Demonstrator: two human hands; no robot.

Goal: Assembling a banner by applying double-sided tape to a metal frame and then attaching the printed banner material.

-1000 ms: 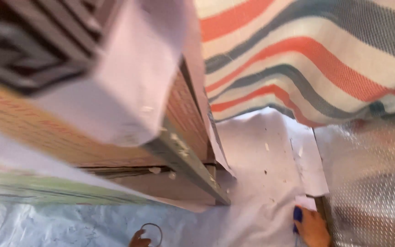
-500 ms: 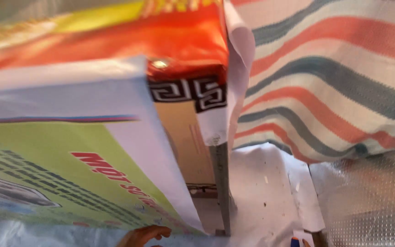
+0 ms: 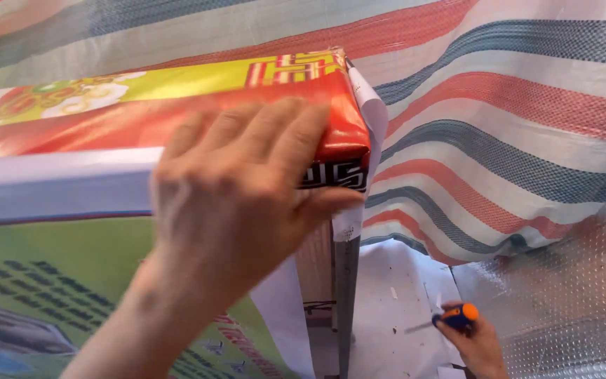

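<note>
Red wrapping (image 3: 177, 119) under flat left hand (image 3: 240, 203)

I can't see what my left hand (image 3: 240, 203) presses, since its palm covers that corner of the red wrap (image 3: 177, 119). The green banner (image 3: 43, 281) runs off the left and bottom edges, its print too blurred to make out. My right hand (image 3: 477, 344) is cut at the bottom edge; only the tool's (image 3: 456, 317) orange-and-blue handle is clear, its thin tip too small to identify.
</note>
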